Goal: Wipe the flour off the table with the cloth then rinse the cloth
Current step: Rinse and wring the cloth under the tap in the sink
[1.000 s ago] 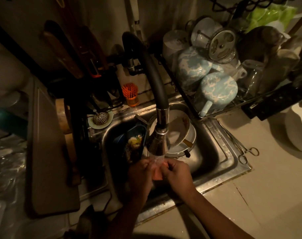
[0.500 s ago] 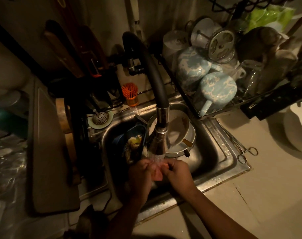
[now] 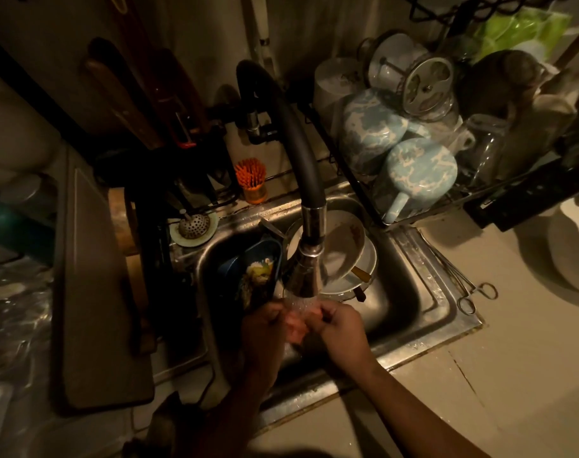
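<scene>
A small orange-pink cloth (image 3: 296,327) is bunched between both hands over the steel sink (image 3: 423,302). Water streams from the tap's chrome spray head (image 3: 306,276) straight onto it. My left hand (image 3: 265,328) grips the cloth's left side, and my right hand (image 3: 339,328) grips its right side, fingers curled inward. Most of the cloth is hidden by the fingers and the water. The tap's black neck (image 3: 298,140) arches over from the back wall.
Dirty plates (image 3: 344,256) and a blue container (image 3: 258,276) with food scraps lie in the sink behind my hands. A dish rack (image 3: 410,153) with mugs stands back right. Scissors (image 3: 469,292) lie on the sink's right rim. A dark cutting board (image 3: 96,292) lies left.
The hands have drawn closer together around the cloth under the water, so less of it shows than a second ago. The tap keeps running.
</scene>
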